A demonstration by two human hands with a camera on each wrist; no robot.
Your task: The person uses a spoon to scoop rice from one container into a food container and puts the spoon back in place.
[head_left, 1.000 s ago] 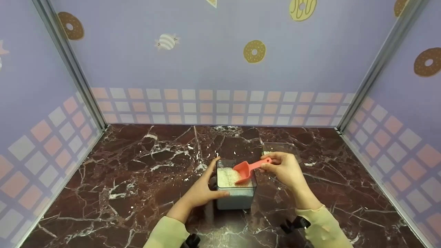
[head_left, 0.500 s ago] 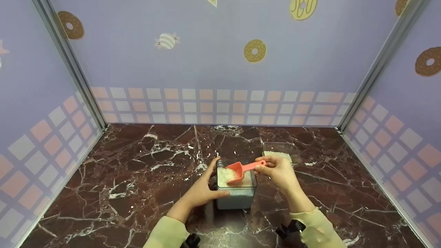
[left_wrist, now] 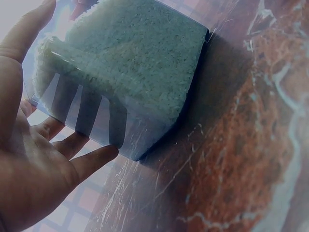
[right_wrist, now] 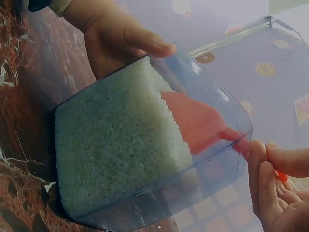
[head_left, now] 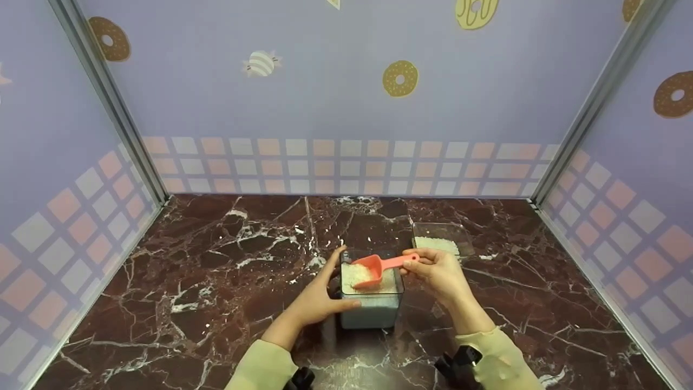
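Note:
In the head view a clear plastic container (head_left: 371, 317) of rice (right_wrist: 116, 140) stands on the table at front middle. My left hand (head_left: 314, 306) holds it from the left side, thumb on the near wall and fingers around the far side. A red plastic scoop (head_left: 373, 268) lies with its bowl in the rice at the top, some grains inside it. Thumb and fingers of my right hand (head_left: 441, 276) pinch the end of the scoop's handle, just right of the rim. The right wrist view shows the scoop bowl (right_wrist: 193, 123) partly sunk into the rice.
Behind my right hand lies a shallow clear box (head_left: 463, 238) with rice (head_left: 437, 245) in it. White specks are scattered over the dark marbled table (head_left: 216, 303). Patterned panels (head_left: 325, 108) enclose the back and both sides.
My right hand has moved the scoop to the left and deeper across the rice in the container. The rice in the box behind shows more now. The left hand stays put.

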